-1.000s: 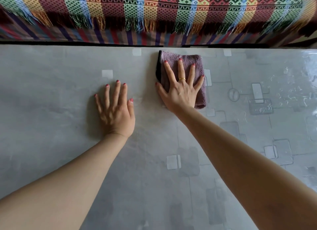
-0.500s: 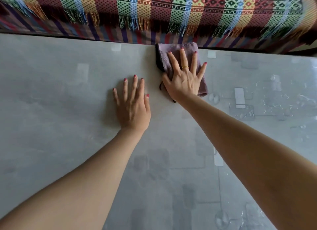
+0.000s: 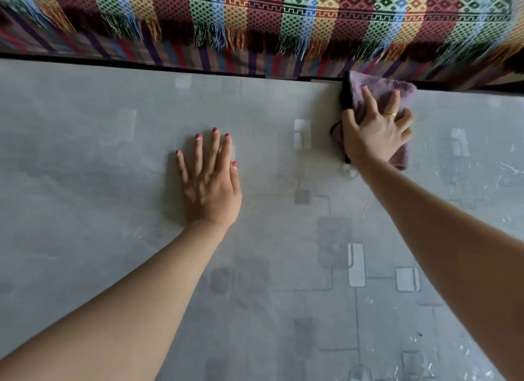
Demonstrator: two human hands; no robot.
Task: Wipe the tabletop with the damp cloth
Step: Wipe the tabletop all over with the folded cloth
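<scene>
Now R hand (image 3: 375, 131) grips cloth (image 3: 377, 91), fingertips buried; L hand (image 3: 211, 187) flat, open.

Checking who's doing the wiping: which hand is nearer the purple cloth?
Right. The right hand presses on the purple cloth at the far edge; the left hand lies flat on the tabletop, well apart.
</scene>
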